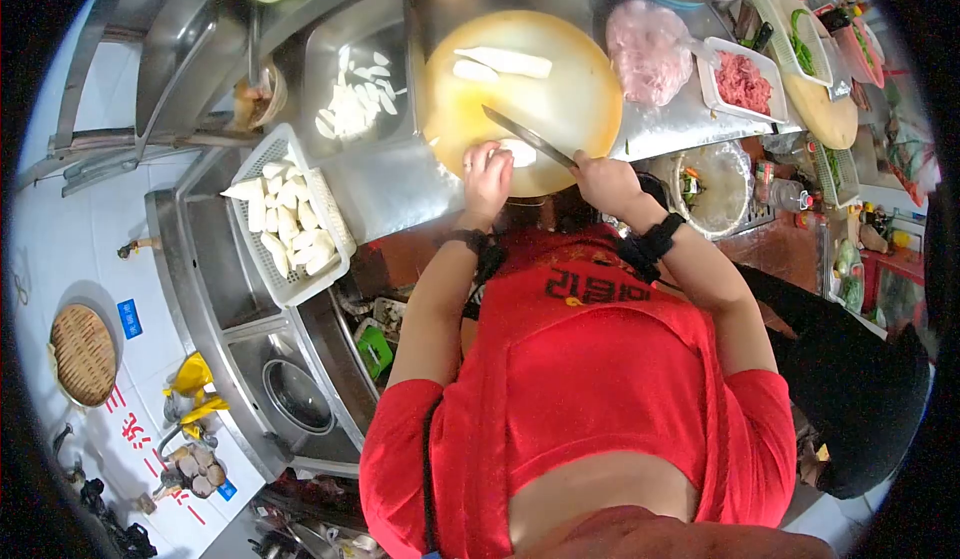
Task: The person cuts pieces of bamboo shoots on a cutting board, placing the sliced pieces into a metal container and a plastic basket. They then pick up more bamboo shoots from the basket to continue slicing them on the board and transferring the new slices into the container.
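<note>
My left hand (487, 174) presses down on a white vegetable piece (520, 152) at the near edge of a round yellow cutting board (520, 99). My right hand (603, 181) grips the handle of a dark cleaver (527, 137), whose blade lies across the white piece. Two more white pieces (503, 62) lie at the far side of the board. I wear a red top and black wristbands.
A steel tray of white slices (357, 99) sits left of the board. A white basket of peeled pieces (285, 219) rests over the sink (290, 389). Bagged pink meat (648, 51) and a tray of minced meat (743, 81) lie to the right.
</note>
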Tool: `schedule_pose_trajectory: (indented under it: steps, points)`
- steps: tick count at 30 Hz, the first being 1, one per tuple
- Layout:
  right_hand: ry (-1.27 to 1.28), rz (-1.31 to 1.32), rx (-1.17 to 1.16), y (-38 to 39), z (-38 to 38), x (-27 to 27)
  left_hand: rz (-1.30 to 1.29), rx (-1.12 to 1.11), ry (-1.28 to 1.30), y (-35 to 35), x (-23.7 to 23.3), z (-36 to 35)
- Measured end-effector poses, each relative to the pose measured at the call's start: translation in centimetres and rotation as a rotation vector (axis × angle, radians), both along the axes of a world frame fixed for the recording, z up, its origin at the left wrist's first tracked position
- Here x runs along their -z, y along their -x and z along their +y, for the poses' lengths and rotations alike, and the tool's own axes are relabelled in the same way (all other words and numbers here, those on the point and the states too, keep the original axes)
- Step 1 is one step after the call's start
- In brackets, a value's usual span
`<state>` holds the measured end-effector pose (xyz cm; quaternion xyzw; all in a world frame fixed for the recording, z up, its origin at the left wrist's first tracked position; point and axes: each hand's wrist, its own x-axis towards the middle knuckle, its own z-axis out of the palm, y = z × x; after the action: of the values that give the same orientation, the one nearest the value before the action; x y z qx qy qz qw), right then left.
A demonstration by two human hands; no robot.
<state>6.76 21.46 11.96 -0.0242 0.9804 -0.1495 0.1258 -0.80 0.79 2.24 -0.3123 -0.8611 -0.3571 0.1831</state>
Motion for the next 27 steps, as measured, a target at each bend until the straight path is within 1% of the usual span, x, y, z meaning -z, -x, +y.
schedule_pose_trajectory:
  steps: [4,5,7,11,13,15,16,22,27]
  points:
    - [0.012,0.027,0.015,-0.3,-0.8,1.2,-0.023,-0.004,-0.006,-0.3,0.1,-0.1]
    - [-0.037,-0.004,-0.004,-0.1,-1.0,2.2,-0.019,-0.004,-0.008,-0.3,0.2,0.0]
    - [-0.098,-0.044,-0.011,0.4,-1.0,2.1,-0.008,-0.009,-0.006,-0.1,0.0,0.1]
    - [-0.045,-0.010,-0.034,0.2,-0.1,0.2,-0.013,-0.035,-0.017,-0.2,0.0,0.2]
    - [-0.004,0.020,0.007,-0.1,-0.5,-0.7,-0.013,-0.032,-0.011,-0.3,-0.1,0.2]
    - [-0.002,0.023,0.013,-0.3,-1.0,2.1,-0.019,-0.025,-0.010,-0.5,-0.2,0.1]
    - [0.000,0.042,0.022,0.0,-1.2,2.5,-0.010,-0.014,-0.010,-0.2,-0.4,0.1]
    - [0.006,0.009,0.010,0.4,-0.1,0.7,-0.009,-0.020,0.001,-0.3,-0.4,0.1]
    - [0.008,0.051,0.006,0.7,-1.2,1.8,0.009,-0.031,-0.015,-0.2,-0.8,0.4]
